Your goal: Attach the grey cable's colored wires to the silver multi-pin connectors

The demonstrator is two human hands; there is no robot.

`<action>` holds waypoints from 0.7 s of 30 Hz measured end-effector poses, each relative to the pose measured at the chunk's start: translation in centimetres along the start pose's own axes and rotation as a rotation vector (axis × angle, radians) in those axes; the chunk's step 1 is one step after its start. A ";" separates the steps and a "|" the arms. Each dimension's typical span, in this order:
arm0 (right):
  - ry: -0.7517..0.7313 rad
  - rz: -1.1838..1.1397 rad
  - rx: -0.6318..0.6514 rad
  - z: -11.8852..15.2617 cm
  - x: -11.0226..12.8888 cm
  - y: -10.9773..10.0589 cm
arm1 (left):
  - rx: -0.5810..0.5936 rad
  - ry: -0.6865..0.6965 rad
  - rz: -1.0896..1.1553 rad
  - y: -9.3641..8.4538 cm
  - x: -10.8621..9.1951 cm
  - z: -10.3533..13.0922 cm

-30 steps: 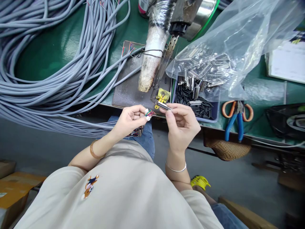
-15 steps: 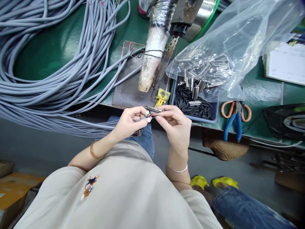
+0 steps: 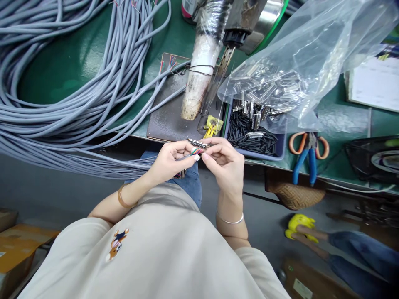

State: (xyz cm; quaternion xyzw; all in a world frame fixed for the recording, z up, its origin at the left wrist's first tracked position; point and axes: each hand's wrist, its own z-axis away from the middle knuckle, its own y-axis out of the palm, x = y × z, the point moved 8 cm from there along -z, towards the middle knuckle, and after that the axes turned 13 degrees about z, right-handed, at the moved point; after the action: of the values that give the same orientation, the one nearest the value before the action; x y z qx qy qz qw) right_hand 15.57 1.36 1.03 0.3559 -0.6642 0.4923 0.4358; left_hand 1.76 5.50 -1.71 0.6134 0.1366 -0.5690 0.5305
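Note:
Several thin coloured wires (image 3: 196, 151) stick out between the thumb and forefinger of my left hand (image 3: 170, 161), which pinches them. Just beyond the wires is a metal-edged multi-pin connector (image 3: 198, 143), lying crosswise in front of my fingertips. My right hand (image 3: 225, 164) has its fingers closed at the connector's right end, its thumb close to the wire tips. Whether any wire touches a pin is too small to tell. Below my left hand, part of another connector (image 3: 181, 174) shows by my lap.
Grey cables (image 3: 93, 104) sprawl over the left of the green bench. A wrapped white tube (image 3: 198, 79) and a soldering iron (image 3: 220, 77) point down over a brown board (image 3: 166, 112). Right lie a bin (image 3: 277, 155) of black sleeves, a plastic bag (image 3: 311, 70) of connectors, and pliers (image 3: 307, 158).
My right hand has shifted slightly left, and the connector has moved a little left with it. My left hand stays nearly still. The person at lower right has moved their legs and yellow shoes.

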 end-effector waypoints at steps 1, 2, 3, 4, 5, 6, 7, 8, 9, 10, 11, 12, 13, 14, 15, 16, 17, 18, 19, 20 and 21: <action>-0.006 -0.011 -0.027 0.1 0.0 -0.2 | -0.009 0.013 0.010 0.0 -0.2 0.0; -0.017 -0.017 -0.065 0.1 0.1 -0.6 | -0.022 0.023 0.022 -0.1 -0.4 0.0; -0.034 -0.010 -0.110 0.2 0.3 -1.0 | -0.035 0.027 0.035 -0.2 -0.6 0.0; -0.058 0.016 -0.149 0.3 0.5 -1.5 | -0.046 0.024 0.048 -0.2 -0.7 -0.1; -0.088 0.062 -0.174 0.4 0.9 -1.8 | -0.052 0.017 0.060 -0.3 -0.7 -0.1; -0.121 0.122 -0.177 0.5 1.3 -2.0 | -0.053 0.009 0.068 -0.3 -0.7 -0.2; -0.153 0.183 -0.159 0.5 1.6 -1.9 | -0.053 0.002 0.074 -0.2 -0.7 -0.2; -0.180 0.235 -0.129 0.5 1.9 -1.7 | -0.050 -0.003 0.078 -0.2 -0.7 -0.2; -0.200 0.272 -0.097 0.5 2.1 -1.5 | -0.045 -0.006 0.080 -0.2 -0.6 -0.2; -0.209 0.292 -0.067 0.6 2.2 -1.3 | -0.041 -0.008 0.080 -0.2 -0.6 -0.2; -0.209 0.299 -0.040 0.6 2.2 -1.0 | -0.037 -0.012 0.077 -0.1 -0.5 -0.2; -0.203 0.303 -0.020 0.7 2.2 -0.8 | -0.036 -0.017 0.072 -0.1 -0.4 -0.1; -0.196 0.310 -0.015 0.8 2.1 -0.7 | -0.043 -0.018 0.067 -0.1 -0.4 -0.1; -0.190 0.324 -0.030 0.8 2.1 -0.8 | -0.059 -0.008 0.063 -0.3 -0.4 -0.1; -0.193 0.341 -0.068 0.9 2.1 -1.0 | -0.086 0.014 0.061 -0.5 -0.5 0.0; -0.205 0.356 -0.123 1.0 2.1 -1.3 | -0.117 0.050 0.060 -0.7 -0.7 0.0; -0.225 0.361 -0.186 1.2 2.3 -1.6 | -0.148 0.092 0.059 -1.0 -1.1 0.0; -0.246 0.355 -0.240 1.4 2.3 -1.9 | -0.169 0.131 0.059 -1.2 -1.4 0.0; -0.261 0.340 -0.275 1.5 2.3 -2.1 | -0.176 0.156 0.058 -1.3 -1.6 0.0; -0.268 0.318 -0.288 1.5 2.2 -2.1 | -0.170 0.166 0.060 -1.3 -1.7 -0.1; -0.265 0.295 -0.288 1.5 2.0 -1.9 | -0.154 0.162 0.066 -1.3 -1.7 -0.3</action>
State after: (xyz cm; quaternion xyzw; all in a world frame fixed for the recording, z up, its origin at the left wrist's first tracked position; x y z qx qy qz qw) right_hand 16.22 -0.69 3.36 0.2510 -0.8236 0.3997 0.3145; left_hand 0.40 6.97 -0.94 0.6187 0.2022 -0.4877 0.5817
